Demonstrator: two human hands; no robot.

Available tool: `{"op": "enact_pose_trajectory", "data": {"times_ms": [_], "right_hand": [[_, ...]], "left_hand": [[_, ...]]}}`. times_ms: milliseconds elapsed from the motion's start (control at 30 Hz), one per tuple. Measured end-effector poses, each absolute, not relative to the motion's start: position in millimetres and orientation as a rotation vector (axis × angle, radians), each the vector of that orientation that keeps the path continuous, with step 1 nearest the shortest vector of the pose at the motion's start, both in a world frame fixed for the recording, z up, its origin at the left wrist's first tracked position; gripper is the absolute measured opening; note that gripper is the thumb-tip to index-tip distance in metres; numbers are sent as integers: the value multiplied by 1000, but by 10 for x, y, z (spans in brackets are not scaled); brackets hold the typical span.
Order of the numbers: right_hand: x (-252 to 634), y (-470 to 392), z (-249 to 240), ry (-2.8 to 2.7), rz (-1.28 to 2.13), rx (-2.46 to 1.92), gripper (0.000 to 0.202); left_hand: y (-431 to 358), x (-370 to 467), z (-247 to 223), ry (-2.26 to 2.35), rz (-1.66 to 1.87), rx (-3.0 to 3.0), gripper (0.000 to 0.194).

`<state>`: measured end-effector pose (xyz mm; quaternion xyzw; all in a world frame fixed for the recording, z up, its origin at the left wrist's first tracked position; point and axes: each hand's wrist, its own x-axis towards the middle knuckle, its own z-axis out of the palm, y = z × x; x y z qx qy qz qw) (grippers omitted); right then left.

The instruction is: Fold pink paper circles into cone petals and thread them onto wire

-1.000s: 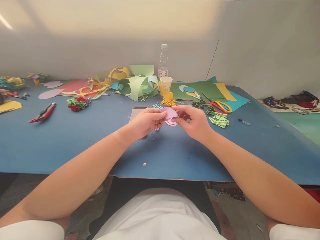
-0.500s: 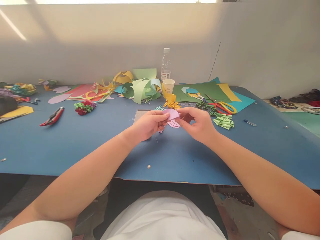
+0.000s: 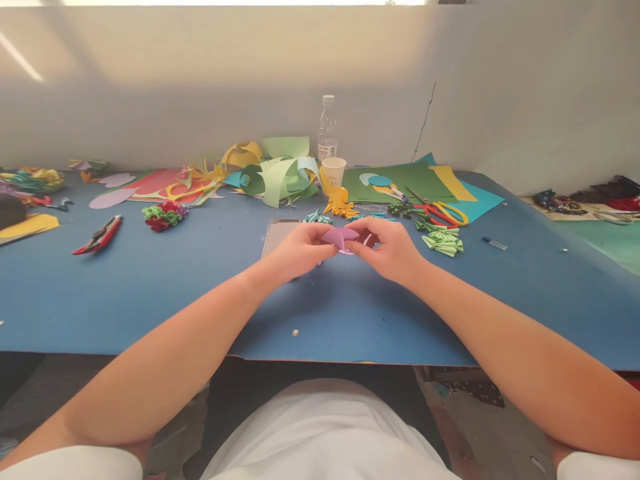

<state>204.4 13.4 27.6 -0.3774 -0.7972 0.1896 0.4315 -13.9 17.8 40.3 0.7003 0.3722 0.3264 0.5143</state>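
A folded purple paper piece [image 3: 340,237] is pinched at its two sides between my hands, above the middle of the blue table [image 3: 200,300]. My left hand [image 3: 305,250] grips its left side with thumb and fingers. On the other side, my right hand [image 3: 387,248] holds the right edge, fingers curled behind it. More pale purple paper shows just under the piece, partly hidden. A thin needle-like thing hangs below my left hand. Behind that hand lies a flat phone-like object [image 3: 273,240], partly covered. Small rolled blue paper cones [image 3: 317,217] lie just beyond my hands.
Yellow paper cones [image 3: 341,203], a paper cup [image 3: 333,172] and a plastic bottle [image 3: 327,130] stand or lie behind. At right are scissors [image 3: 445,215], light green cones [image 3: 443,241] and a capped blade or pen [image 3: 494,243]. Red pliers [image 3: 99,235] and a paper flower cluster [image 3: 164,216] lie left.
The purple paper was a half-circle shape; now its sides bend inward to a fold at the middle. My right hand has moved slightly left, closer to my left hand.
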Motion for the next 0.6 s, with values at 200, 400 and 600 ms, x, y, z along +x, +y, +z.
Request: {"op": "enact_pose_trajectory", "data": {"times_ms": [200, 400, 600], "right_hand": [[2048, 141, 249, -2003, 457, -934, 6], [2020, 95, 260, -1967, 458, -970, 9], [1998, 79, 250, -1997, 469, -1006, 20]], "left_hand": [[162, -129, 403, 895, 755, 1845, 14], [93, -77, 415, 885, 783, 2084, 21], [50, -51, 380, 918, 833, 2328, 15]]}}
